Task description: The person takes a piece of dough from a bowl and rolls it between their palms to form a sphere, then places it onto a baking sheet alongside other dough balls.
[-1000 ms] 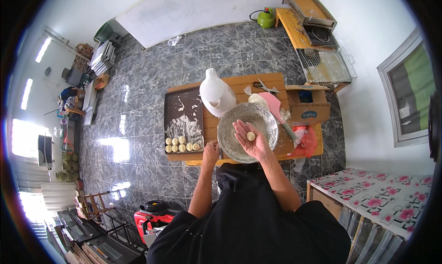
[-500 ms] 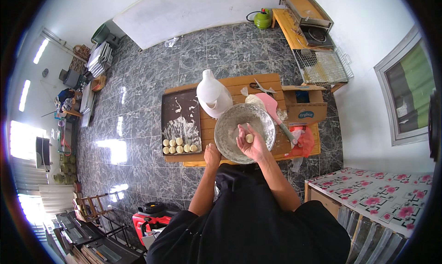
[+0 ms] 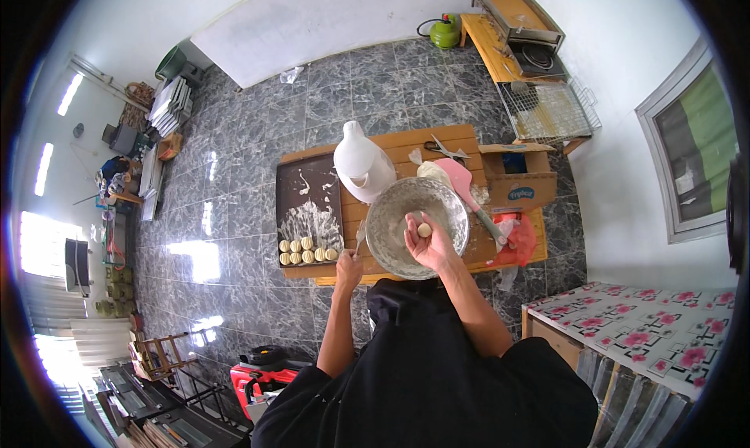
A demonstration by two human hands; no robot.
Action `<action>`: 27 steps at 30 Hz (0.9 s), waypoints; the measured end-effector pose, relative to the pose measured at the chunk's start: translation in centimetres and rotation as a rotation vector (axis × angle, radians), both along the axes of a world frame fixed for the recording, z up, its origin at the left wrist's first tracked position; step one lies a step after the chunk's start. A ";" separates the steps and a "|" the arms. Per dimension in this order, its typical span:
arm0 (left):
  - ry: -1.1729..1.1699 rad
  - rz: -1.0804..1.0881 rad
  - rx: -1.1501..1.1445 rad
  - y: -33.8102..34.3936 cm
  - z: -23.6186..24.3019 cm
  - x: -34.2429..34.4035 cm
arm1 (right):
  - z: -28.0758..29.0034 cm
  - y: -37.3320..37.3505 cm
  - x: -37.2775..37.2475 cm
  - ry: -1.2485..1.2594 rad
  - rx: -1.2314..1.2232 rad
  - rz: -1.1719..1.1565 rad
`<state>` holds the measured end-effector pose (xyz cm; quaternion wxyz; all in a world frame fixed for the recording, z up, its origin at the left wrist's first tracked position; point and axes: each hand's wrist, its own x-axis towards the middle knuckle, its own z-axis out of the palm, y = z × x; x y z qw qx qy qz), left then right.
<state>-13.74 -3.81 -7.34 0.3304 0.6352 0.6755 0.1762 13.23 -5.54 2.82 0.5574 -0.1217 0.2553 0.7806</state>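
Over the dusty metal bowl (image 3: 377,241), my right hand (image 3: 431,249) is turned palm up with its fingers curled. A small pale dough ball (image 3: 424,230) rests in it. My left hand (image 3: 348,267), closed, grips a thin metal utensil (image 3: 360,235) that looks like a fork, upright between the bowl and the dark baking tray (image 3: 308,184). Several ridged dough balls (image 3: 308,256) sit in two rows at the tray's near end, where white flour is smeared. A white plastic jug (image 3: 363,163) stands between tray and bowl.
A pink spatula (image 3: 461,178), scissors (image 3: 447,148) and a cardboard box (image 3: 519,182) lie to the right on the wooden table (image 3: 398,143). Red plastic bag (image 3: 519,241) hangs near its right edge. A red machine (image 3: 262,378) stands on the floor to my lower left.
My left hand has shifted slightly left and down, and the metal utensil in it now shows upright. My right hand stays over the bowl with the dough ball.
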 end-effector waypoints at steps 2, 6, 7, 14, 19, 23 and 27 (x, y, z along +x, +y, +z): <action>-0.033 0.033 0.046 -0.2 2.0 -0.7 | 0.5 0.1 -0.1 -0.007 0.032 0.005; -0.114 0.093 0.073 -0.3 8.3 -0.4 | 1.1 0.2 -0.2 -0.026 0.028 0.034; -0.166 0.051 0.182 -0.3 10.1 0.2 | 1.2 0.3 -0.4 -0.033 0.004 0.040; -0.360 -0.196 -0.093 -0.8 20.4 5.4 | 1.4 0.6 -1.5 -0.182 0.076 0.099; -0.215 -0.303 -0.015 -1.9 21.2 8.5 | 2.1 0.7 -1.5 -0.191 0.037 0.077; -0.126 -0.309 0.095 -2.4 20.9 9.2 | 2.4 0.6 -1.4 -0.203 -0.008 0.062; -0.138 -0.321 0.153 -2.4 21.3 9.6 | 2.1 0.5 -1.3 -0.205 0.023 0.054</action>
